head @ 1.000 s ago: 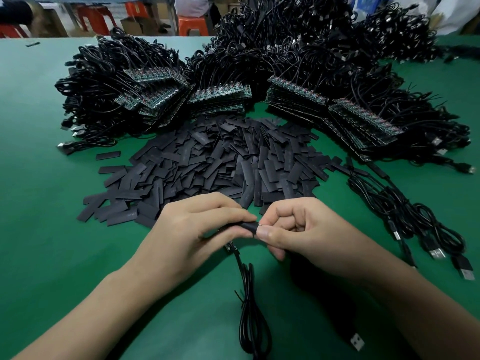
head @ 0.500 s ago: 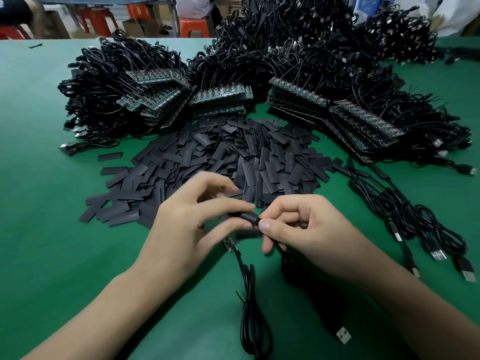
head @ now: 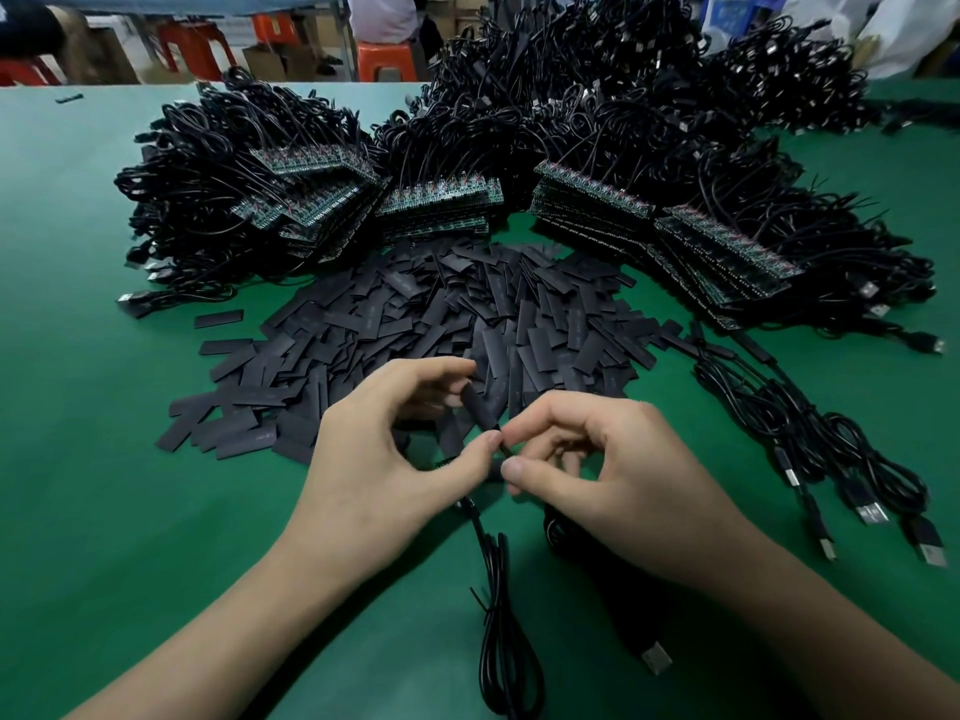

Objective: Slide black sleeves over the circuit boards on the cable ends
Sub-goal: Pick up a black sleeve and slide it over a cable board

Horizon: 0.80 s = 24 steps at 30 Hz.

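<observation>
My left hand (head: 382, 459) pinches a black sleeve (head: 479, 413) between thumb and fingertips; the sleeve stands tilted, its upper end at my index fingertip. My right hand (head: 618, 478) pinches the thin black cable (head: 503, 605) just below the sleeve's lower end. The circuit board on that cable end is hidden, inside the sleeve or behind my fingers. The cable hangs down in a loop toward me, and its USB plug (head: 655, 658) lies under my right forearm. A pile of loose flat black sleeves (head: 415, 324) lies just beyond my hands.
Rows of green circuit boards (head: 441, 200) with tangled black cables (head: 571, 106) heap across the back of the green table (head: 78, 356). A bundle of cables with USB plugs (head: 831, 459) lies at the right. Orange stools (head: 387, 59) stand behind the table.
The sleeve has swung from lying level between my hands to standing tilted upward. My left index finger has lifted to its top end, and my right fingers now pinch the cable below it.
</observation>
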Tool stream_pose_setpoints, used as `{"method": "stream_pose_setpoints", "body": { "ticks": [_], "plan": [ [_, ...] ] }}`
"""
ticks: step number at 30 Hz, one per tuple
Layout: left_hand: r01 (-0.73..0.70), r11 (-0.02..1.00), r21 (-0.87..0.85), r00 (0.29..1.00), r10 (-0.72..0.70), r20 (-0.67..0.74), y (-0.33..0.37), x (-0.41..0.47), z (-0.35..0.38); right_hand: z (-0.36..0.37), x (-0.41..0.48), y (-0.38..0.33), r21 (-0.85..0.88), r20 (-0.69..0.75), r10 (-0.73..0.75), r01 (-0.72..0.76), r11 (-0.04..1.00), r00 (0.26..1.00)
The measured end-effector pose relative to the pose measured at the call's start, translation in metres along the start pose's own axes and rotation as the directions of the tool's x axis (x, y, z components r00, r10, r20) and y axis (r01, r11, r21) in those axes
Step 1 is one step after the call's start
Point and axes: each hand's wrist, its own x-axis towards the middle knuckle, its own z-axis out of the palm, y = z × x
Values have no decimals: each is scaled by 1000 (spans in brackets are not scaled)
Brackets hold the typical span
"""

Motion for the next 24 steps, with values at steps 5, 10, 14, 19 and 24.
{"method": "stream_pose_setpoints", "body": {
  "ticks": [5, 10, 14, 19, 24],
  "plan": [
    [-17, 1000, 1, 1000, 17, -3, 3, 0, 2, 1, 0, 3, 1, -6, 0, 0, 1000, 1000],
    [-50, 996, 79, 999, 51, -2, 1, 1, 0, -16, 6, 5, 85, -216, 116, -99, 991, 970],
    [-180, 934, 309, 981, 145, 132, -1, -2, -1, -58, 11, 22, -300, -542, 108, -312, 902, 833],
    [-319, 817, 480, 931, 175, 320, -4, -4, 2, -84, 10, 37, -648, -545, 144, -523, 554, 826],
    [-369, 775, 513, 907, 179, 382, -4, -3, -1, -81, 10, 37, -718, -411, 323, -522, 461, 852]
  ]
}}
